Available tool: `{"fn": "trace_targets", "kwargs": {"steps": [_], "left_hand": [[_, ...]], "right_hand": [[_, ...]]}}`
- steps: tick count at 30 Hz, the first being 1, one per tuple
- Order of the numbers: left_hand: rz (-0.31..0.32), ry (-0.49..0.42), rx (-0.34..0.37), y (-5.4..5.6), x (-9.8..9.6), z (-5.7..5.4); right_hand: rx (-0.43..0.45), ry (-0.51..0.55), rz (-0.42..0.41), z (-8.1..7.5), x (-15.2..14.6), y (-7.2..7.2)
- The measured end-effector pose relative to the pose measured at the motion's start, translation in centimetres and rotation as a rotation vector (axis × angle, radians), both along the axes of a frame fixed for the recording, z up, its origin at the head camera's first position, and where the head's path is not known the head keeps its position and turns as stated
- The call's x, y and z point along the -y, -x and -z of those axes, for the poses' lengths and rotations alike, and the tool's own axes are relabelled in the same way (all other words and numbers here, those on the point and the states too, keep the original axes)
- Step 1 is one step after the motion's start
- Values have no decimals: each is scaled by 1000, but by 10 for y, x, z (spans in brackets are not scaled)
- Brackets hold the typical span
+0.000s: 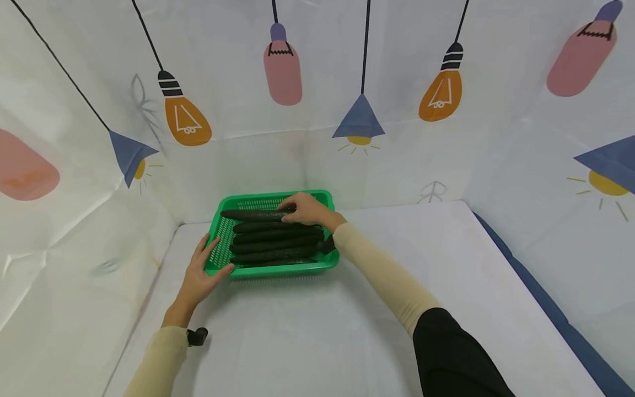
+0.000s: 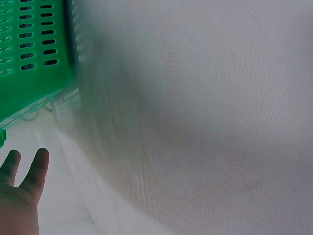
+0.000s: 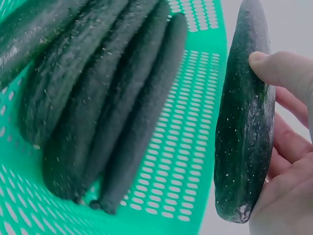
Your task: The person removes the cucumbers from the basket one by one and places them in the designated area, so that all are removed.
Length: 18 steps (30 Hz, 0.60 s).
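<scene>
A green basket (image 1: 278, 271) holds cucumbers (image 1: 275, 246) side by side.

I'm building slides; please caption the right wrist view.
Right-hand fingers grip one cucumber while five others lie in a green perforated basket.

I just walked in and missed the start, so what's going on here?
A person's right hand grips one cucumber at the far side of a green basket. Several more cucumbers lie side by side inside it. The left hand, fingers spread, is at the basket's left end. Below is a white table.
</scene>
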<state>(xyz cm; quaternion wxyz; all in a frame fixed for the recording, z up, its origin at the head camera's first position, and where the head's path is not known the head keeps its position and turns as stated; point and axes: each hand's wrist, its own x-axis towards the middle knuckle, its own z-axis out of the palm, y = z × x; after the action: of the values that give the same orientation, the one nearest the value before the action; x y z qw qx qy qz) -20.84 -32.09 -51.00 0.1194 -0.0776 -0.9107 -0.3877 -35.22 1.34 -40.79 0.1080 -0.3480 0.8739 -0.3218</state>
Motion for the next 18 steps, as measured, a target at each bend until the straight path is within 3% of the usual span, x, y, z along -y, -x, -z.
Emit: {"fn": "trace_targets", "kwargs": {"steps": [8, 18], "left_hand": [[0, 2, 1, 0, -1, 0], [2, 9, -8, -3, -2, -1]], "right_hand": [[8, 32, 69, -21, -30, -4], [-45, 125, 113, -31, -80, -2]]}}
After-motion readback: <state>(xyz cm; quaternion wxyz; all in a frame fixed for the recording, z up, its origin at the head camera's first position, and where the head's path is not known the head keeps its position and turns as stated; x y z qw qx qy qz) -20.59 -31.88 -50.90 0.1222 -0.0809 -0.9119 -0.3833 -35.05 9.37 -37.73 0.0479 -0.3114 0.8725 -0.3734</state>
